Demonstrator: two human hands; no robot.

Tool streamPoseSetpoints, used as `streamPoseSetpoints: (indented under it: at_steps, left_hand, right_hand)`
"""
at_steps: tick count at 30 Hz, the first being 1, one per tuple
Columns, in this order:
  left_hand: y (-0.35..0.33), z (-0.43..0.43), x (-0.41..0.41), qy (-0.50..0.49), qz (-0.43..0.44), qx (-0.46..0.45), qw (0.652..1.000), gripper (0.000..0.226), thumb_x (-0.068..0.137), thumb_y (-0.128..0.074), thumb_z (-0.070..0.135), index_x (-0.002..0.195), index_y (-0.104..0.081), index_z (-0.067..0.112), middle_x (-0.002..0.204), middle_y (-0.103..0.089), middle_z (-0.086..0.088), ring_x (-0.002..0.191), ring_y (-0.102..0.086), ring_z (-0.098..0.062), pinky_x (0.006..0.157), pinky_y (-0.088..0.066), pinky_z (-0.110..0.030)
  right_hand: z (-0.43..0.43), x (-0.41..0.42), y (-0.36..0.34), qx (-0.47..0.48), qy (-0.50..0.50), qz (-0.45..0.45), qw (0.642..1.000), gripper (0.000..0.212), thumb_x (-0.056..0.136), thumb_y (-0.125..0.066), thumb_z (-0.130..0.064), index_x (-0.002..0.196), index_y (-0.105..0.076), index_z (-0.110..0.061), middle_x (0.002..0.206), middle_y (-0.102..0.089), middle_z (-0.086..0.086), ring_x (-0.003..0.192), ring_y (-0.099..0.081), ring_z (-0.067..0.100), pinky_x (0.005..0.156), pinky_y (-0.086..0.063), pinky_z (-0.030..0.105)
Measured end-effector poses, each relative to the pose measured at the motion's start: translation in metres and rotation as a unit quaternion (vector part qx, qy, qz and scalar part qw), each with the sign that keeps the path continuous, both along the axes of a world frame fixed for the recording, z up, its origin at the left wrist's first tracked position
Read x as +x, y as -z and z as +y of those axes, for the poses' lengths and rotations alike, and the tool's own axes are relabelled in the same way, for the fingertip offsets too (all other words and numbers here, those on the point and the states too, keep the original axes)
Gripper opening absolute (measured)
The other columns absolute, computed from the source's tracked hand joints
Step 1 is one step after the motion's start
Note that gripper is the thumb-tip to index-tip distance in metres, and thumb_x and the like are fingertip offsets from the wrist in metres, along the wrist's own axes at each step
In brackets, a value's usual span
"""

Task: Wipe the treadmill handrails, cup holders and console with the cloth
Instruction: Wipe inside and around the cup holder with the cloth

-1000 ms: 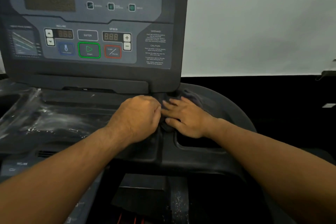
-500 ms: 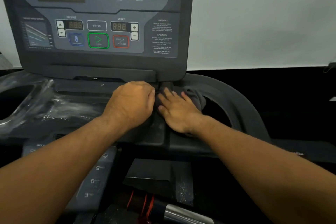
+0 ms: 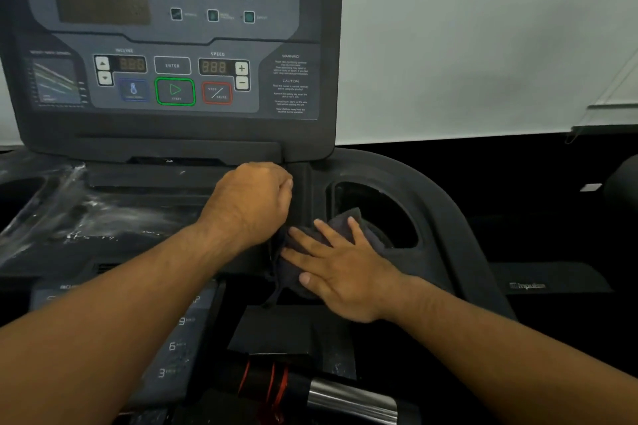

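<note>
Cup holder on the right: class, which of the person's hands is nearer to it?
Right. The right hand presses the cloth at the rim of the cup holder; the left hand sits further left.

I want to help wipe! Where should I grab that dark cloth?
Pinch the bunched fold of the cloth poking out past the right hand by the cup holder, coming from above on that side. The hand lies flat over its middle, and the left hand crowds the other edge.
</note>
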State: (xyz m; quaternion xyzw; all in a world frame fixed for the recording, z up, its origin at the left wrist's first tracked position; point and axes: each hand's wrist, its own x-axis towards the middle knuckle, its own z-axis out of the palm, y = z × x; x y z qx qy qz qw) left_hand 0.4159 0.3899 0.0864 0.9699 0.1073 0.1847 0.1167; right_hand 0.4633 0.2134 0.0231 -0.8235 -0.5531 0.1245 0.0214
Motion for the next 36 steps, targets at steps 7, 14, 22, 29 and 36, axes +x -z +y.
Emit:
streamPoseSetpoints:
  at_steps: [7, 14, 22, 29, 36]
  left_hand:
    - [0.001, -0.009, -0.008, -0.003, -0.002, -0.013, 1.0, 0.025, 0.096, -0.048, 0.025, 0.099, -0.073, 0.019, 0.103, -0.071, 0.004, 0.094, -0.064, -0.015, 0.079, -0.046, -0.028]
    - [0.009, -0.013, -0.021, 0.008, -0.016, -0.022, 1.0, 0.026, 0.096, -0.051, 0.025, 0.106, -0.073, 0.015, 0.108, -0.072, 0.001, 0.101, -0.065, -0.017, 0.088, -0.05, -0.033]
    - [0.013, 0.0, -0.027, -0.01, 0.005, -0.02, 1.0, 0.03, 0.095, -0.049, 0.034, 0.106, -0.073, 0.02, 0.105, -0.071, 0.007, 0.099, -0.064, -0.015, 0.08, -0.046, -0.028]
    - [0.018, -0.01, -0.016, 0.004, 0.026, -0.03, 0.999, 0.03, 0.096, -0.047, 0.033, 0.096, -0.072, 0.016, 0.099, -0.071, 0.004, 0.092, -0.063, -0.017, 0.077, -0.049, -0.031]
    - [0.021, -0.036, 0.014, 0.059, 0.1, -0.011, 0.993, 0.028, 0.096, -0.044, 0.033, 0.091, -0.066, 0.017, 0.098, -0.066, 0.002, 0.093, -0.06, -0.022, 0.076, -0.047, -0.033]
  right_hand:
    - [0.054, 0.036, 0.008, 0.03, 0.153, 0.021, 0.988, 0.054, 0.101, -0.012, -0.048, 0.152, 0.001, -0.038, 0.161, 0.013, -0.007, 0.146, 0.017, 0.024, 0.11, 0.017, 0.062]
    - [0.085, 0.089, 0.003, -0.016, 0.205, -0.03, 0.978, 0.056, 0.101, -0.008, -0.044, 0.153, 0.002, -0.028, 0.162, 0.007, -0.001, 0.147, 0.015, 0.025, 0.108, 0.019, 0.063]
    - [0.066, 0.111, -0.004, -0.049, 0.233, -0.144, 0.96, 0.056, 0.1, -0.012, -0.045, 0.147, -0.034, -0.024, 0.161, -0.014, 0.004, 0.148, -0.001, 0.033, 0.105, 0.02, 0.065]
    - [0.0, 0.113, -0.01, -0.081, 0.298, -0.212, 0.927, 0.037, 0.103, -0.032, -0.033, 0.127, -0.056, -0.017, 0.137, -0.048, 0.012, 0.13, -0.039, 0.034, 0.115, -0.006, 0.06]
    - [-0.041, 0.087, -0.033, -0.074, 0.311, -0.165, 0.933, 0.032, 0.099, -0.038, -0.014, 0.123, -0.059, -0.014, 0.119, -0.059, 0.012, 0.103, -0.059, 0.033, 0.071, -0.042, 0.039]
